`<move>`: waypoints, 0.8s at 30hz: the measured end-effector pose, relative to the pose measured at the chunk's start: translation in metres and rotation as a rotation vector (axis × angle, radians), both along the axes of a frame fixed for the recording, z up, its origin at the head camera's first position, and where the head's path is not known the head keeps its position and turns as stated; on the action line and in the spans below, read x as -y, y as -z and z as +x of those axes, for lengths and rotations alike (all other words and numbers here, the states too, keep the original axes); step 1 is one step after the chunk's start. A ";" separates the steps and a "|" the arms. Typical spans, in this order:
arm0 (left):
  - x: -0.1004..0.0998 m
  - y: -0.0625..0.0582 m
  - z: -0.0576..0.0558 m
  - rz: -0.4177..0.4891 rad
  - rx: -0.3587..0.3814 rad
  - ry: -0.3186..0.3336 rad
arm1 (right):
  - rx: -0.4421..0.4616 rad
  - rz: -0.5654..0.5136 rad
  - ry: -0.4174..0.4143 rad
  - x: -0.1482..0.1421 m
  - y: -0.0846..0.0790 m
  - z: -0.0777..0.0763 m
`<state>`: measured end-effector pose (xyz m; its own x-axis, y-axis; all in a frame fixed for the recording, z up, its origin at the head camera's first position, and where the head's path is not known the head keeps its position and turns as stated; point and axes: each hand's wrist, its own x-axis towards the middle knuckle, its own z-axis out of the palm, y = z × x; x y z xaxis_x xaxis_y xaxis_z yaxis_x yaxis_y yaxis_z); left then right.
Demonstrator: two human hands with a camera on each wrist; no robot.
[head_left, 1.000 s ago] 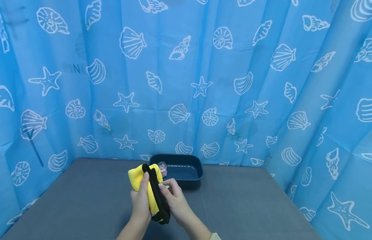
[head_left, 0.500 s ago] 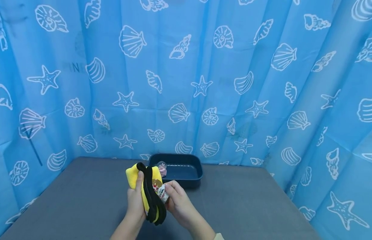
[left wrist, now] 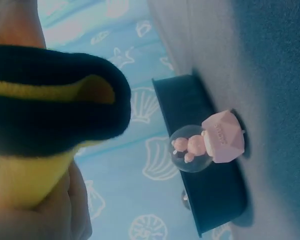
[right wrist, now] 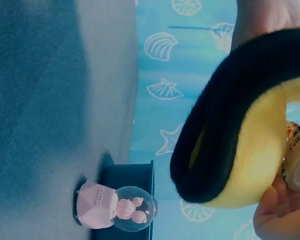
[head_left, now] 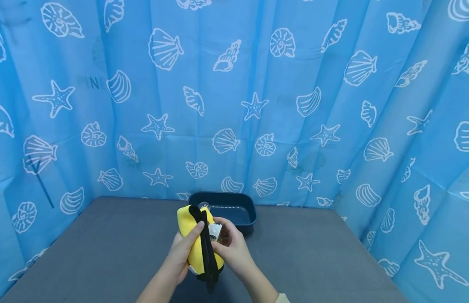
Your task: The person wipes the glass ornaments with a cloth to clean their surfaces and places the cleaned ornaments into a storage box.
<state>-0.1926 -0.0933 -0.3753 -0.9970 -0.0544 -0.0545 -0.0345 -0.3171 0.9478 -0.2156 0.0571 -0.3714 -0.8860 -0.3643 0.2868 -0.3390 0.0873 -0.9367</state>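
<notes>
My left hand (head_left: 181, 254) grips a folded yellow cloth with a thick black border (head_left: 189, 223), its thumb over the black edge. Against the cloth's right side, my right hand (head_left: 234, 252) holds a small snow globe by its white lettered base (head_left: 214, 231). Fingers and cloth hide most of that globe; in the right wrist view its round base (right wrist: 299, 157) peeks out past the yellow fabric. A second snow globe, with a faceted pink base (left wrist: 223, 137) and pink figures inside, stands on the table in front of a dark bin. The cloth covers most of it in the head view.
The dark blue rectangular bin (head_left: 234, 202) sits at the back of the grey-covered table (head_left: 295, 252). In the left wrist view a clear round shape (left wrist: 185, 199) shows over the bin's rim. A blue curtain with white shells (head_left: 253, 105) hangs behind and on both sides.
Both hands have shifted right with the cloth and small globe. The globe has turned and sits more among the right hand's fingers. The cloth has moved across the pink globe in the head view.
</notes>
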 end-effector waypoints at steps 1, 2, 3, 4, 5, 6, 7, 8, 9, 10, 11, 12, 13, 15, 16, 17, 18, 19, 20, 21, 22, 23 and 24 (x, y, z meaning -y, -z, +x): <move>-0.001 0.000 0.000 -0.018 -0.009 -0.016 | -0.033 0.030 0.007 0.000 0.001 0.000; -0.002 0.000 0.001 -0.031 -0.018 -0.038 | -0.063 0.060 0.012 0.001 0.001 0.001; -0.004 0.000 0.001 -0.038 -0.024 -0.061 | -0.086 0.080 0.012 0.001 0.002 0.001; -0.005 0.001 0.001 -0.037 -0.027 -0.085 | -0.101 0.099 0.010 0.002 0.003 0.001; -0.006 0.002 0.002 -0.033 -0.024 -0.114 | -0.105 0.113 0.008 0.003 0.004 0.002; -0.007 0.003 0.002 -0.026 -0.022 -0.143 | -0.101 0.122 0.003 0.004 0.005 0.002; -0.008 0.004 0.003 -0.013 -0.018 -0.170 | -0.087 0.124 -0.005 0.005 0.006 0.002; -0.010 0.006 0.003 0.000 -0.013 -0.190 | -0.068 0.122 -0.013 0.006 0.007 0.001; -0.010 0.007 0.003 0.014 -0.005 -0.208 | -0.050 0.120 -0.019 0.007 0.008 0.001; -0.011 0.009 0.003 0.030 0.002 -0.224 | -0.035 0.119 -0.024 0.008 0.009 0.000; -0.011 0.010 0.003 0.037 0.011 -0.236 | -0.022 0.115 -0.029 0.009 0.010 0.000; -0.011 0.010 0.003 0.044 0.016 -0.243 | -0.015 0.113 -0.033 0.009 0.011 -0.001; -0.010 0.011 0.003 0.052 0.018 -0.245 | -0.010 0.109 -0.036 0.010 0.011 -0.001; -0.010 0.012 0.003 0.057 0.024 -0.250 | -0.004 0.105 -0.038 0.011 0.012 -0.001; -0.009 0.012 0.002 0.063 0.031 -0.251 | 0.003 0.102 -0.036 0.011 0.012 -0.001; -0.009 0.012 0.002 0.064 0.041 -0.251 | 0.011 0.098 -0.034 0.011 0.012 -0.001; -0.008 0.012 0.002 0.071 0.051 -0.251 | 0.013 0.094 -0.032 0.011 0.013 -0.001; -0.008 0.012 0.002 0.078 0.061 -0.248 | 0.024 0.089 -0.029 0.011 0.013 -0.001; -0.007 0.012 0.001 0.083 0.072 -0.246 | 0.037 0.083 -0.026 0.011 0.013 0.000; -0.006 0.012 0.001 0.087 0.085 -0.244 | 0.049 0.077 -0.021 0.011 0.013 0.000; -0.005 0.012 0.001 0.089 0.098 -0.242 | 0.061 0.068 -0.017 0.011 0.013 0.000; -0.005 0.012 0.001 0.086 0.105 -0.242 | 0.074 0.054 -0.015 0.011 0.013 0.001; -0.004 0.012 0.002 0.085 0.102 -0.239 | 0.093 0.031 -0.017 0.010 0.012 0.001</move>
<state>-0.1910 -0.0893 -0.3870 -0.9455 -0.2786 -0.1684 -0.0429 -0.4061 0.9128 -0.2142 0.0467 -0.3837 -0.9019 -0.3871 0.1918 -0.2522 0.1113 -0.9612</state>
